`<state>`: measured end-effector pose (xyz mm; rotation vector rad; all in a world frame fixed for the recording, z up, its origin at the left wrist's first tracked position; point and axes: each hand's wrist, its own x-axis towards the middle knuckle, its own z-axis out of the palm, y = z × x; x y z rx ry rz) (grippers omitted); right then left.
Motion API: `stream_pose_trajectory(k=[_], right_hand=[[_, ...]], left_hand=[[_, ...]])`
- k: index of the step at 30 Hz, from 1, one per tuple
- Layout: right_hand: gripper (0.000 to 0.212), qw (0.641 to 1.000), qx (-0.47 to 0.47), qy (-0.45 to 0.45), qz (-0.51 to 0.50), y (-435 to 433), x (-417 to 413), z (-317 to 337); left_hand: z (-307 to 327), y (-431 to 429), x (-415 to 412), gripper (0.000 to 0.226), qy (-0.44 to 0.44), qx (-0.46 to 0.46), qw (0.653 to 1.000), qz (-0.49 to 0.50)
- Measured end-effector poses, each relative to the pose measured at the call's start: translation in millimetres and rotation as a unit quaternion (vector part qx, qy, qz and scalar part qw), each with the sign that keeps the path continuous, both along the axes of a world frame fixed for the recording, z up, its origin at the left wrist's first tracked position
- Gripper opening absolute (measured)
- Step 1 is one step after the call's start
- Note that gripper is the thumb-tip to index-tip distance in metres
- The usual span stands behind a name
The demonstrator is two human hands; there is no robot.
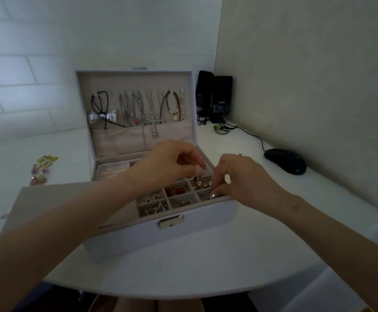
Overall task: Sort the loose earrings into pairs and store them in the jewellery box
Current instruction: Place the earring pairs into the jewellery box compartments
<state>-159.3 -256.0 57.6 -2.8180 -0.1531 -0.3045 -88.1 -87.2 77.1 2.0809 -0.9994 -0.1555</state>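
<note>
The left hand (167, 164) hangs over the far right part of the tray with its fingers curled, thumb and forefinger closed on a small pale earring (198, 165); the piece is too small to tell its shape. Just to the right, the right hand (237, 179) curls downward, its fingertips (213, 195) dipped into the near right compartment. Whether they hold anything there I cannot tell. Both hands work over the open jewellery box (183, 230), whose grid of small lined cells already holds red rectangular earrings (174, 190) in a middle cell, pearl studs (202, 183) in the cell to their right, and star-shaped earrings (157, 208) at the near left. Necklaces (138, 106) hang inside the upright lid. Such earrings are likely very light, stiff and smooth. They would slip easily from a loose pinch, and thin posts or hooks could bend or snag the lining. The safest hold is probably a fingertip pinch on the decorated body rather than on the post, lowering each piece to the cell floor before letting go. The box stands on a white table (183, 273). Colourful hair clips (40, 171) lie far off to the left, and a dark mouse (284, 161) and black speakers (215, 97) sit at the far right.
</note>
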Motion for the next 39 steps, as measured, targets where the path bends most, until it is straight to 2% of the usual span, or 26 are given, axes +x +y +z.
stream_pose_trajectory(k=[4,11,18,23,30,35,37,39], right_hand=[[0.025,1.0,-0.023,0.013,-0.015,3,6,-1],[0.02,0.998,-0.045,0.012,-0.031,9,2,-1],[0.009,0.992,-0.094,0.076,0.033,4,7,10],[0.014,0.987,-0.091,0.095,0.092,-1,8,18],[0.014,0.983,-0.082,0.104,0.128,-4,10,17],[0.017,0.981,-0.032,0.121,0.149,-9,14,20],[0.016,0.989,0.052,0.088,0.109,-13,15,22],[0.023,0.976,0.195,0.065,0.077,-17,14,25]], left_hand=[[0,-3,0,0.015,0.014,-0.008,1.0,0.015],[-2,-4,-3,0.013,-0.007,-0.007,1.0,0.023],[-1,-7,-7,0.009,0.003,0.008,0.999,0.04],[-3,-5,-5,0.011,0.003,0.027,0.997,0.065],[-10,-11,0,0.018,-0.049,0.055,0.993,0.09],[-8,-10,-1,0.017,-0.056,0.063,0.993,0.081],[-8,-7,-2,0.011,-0.019,0.04,0.996,0.081],[-7,-6,-3,0.007,0.063,-0.01,0.995,0.078]])
